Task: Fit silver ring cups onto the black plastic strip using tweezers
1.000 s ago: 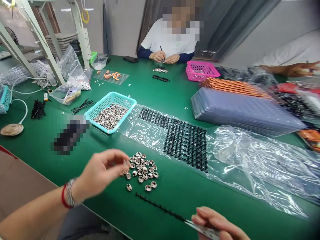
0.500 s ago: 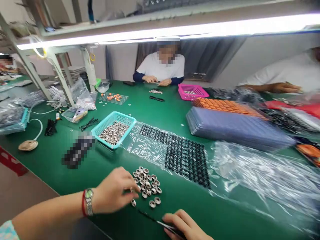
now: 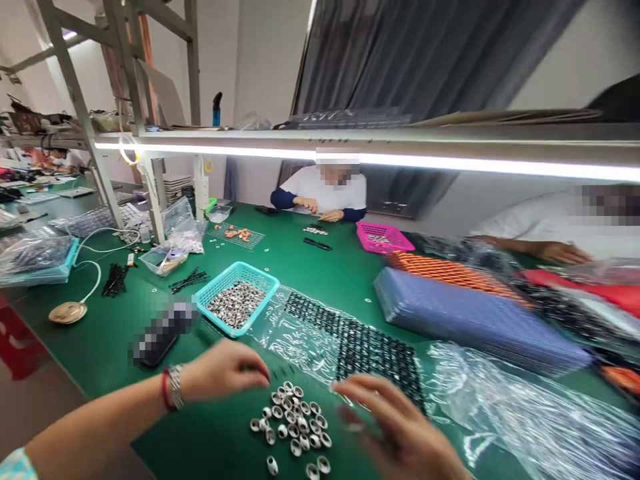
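My left hand (image 3: 225, 368) is above the left side of the bench, thumb and fingers bent toward each other. At its fingertips is a thin black strip (image 3: 284, 373), smeared by motion. Across from it, my right hand (image 3: 400, 427) has its index finger stretched forward and its other fingers blurred. A thin metallic glint, seemingly the tweezers (image 3: 356, 402), shows between those fingers. Between and below both hands lies a loose pile of small silver oval rings (image 3: 300, 423). Behind the left hand stands a turquoise basket (image 3: 201, 301) filled with similar rings.
Black lattice pieces (image 3: 377, 350) lie on clear plastic film (image 3: 305, 347). Right of them are a stack of bluish plastic sheets (image 3: 475, 320) and more film (image 3: 520, 413). A pink basket (image 3: 395, 239) stands at the back. Two co-workers sit opposite, under a lit shelf.
The view has tilted up, so the bench sits lower. My left hand has lifted off the rings. My right hand has risen, and the tweezers no longer show clearly.
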`<act>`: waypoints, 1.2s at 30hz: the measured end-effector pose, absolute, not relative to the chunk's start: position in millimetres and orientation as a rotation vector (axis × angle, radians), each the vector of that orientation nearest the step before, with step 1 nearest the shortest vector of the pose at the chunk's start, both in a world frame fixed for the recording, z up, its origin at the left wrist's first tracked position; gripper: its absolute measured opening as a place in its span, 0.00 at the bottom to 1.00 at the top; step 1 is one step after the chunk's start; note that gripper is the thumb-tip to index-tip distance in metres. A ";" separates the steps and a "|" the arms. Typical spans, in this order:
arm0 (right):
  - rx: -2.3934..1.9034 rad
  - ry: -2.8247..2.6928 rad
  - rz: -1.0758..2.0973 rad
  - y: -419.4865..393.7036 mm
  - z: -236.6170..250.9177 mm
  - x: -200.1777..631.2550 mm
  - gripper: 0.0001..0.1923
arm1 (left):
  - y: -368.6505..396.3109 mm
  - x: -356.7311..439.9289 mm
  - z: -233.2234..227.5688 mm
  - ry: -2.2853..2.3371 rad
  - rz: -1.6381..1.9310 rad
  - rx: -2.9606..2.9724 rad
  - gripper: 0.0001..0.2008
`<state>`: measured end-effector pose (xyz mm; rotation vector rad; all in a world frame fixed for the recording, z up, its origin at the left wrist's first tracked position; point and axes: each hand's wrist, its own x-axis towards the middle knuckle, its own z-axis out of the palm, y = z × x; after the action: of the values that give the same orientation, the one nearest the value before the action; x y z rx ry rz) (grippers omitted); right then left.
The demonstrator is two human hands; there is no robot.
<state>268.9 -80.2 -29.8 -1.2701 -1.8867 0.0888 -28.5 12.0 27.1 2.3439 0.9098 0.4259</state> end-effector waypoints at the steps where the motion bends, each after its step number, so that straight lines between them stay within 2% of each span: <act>1: -1.364 -1.851 0.117 -64.4 -23.1 282.9 0.12 | 28.5 -41.4 41.6 0.980 0.500 2.346 0.06; 4: -1.845 -1.688 0.185 -15.3 -13.2 313.8 0.14 | 69.3 -69.9 78.5 1.125 0.684 2.360 0.15; 7: -1.994 -1.769 0.295 32.6 -18.6 313.7 0.09 | 86.4 -78.3 99.0 1.188 0.805 2.404 0.18; 11: -2.134 -1.857 0.389 82.7 -32.0 284.8 0.16 | 93.4 -77.4 104.1 1.232 0.900 2.492 0.18; 17: -2.234 -1.882 0.438 110.9 -42.1 262.1 0.19 | 92.8 -59.6 65.4 1.177 0.809 2.693 0.17; 21: -2.257 -1.840 0.457 114.2 -46.8 262.2 0.19 | 60.6 -11.9 12.6 0.928 0.524 2.857 0.08; 26: -2.211 -1.757 0.560 119.8 -44.9 268.8 0.20 | 44.9 28.6 -31.9 0.913 0.250 2.928 0.16; 32: -1.983 -1.606 0.647 124.8 -17.3 280.5 0.20 | 60.4 25.5 -39.0 0.945 0.147 2.941 0.14; 36: -1.799 -1.496 0.650 88.8 7.7 288.9 0.19 | 59.8 20.4 -28.2 0.882 0.193 2.888 0.10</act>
<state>288.9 88.8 7.7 -1.7993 -1.4956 0.6498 20.4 59.8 -28.2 2.8884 0.8820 0.1934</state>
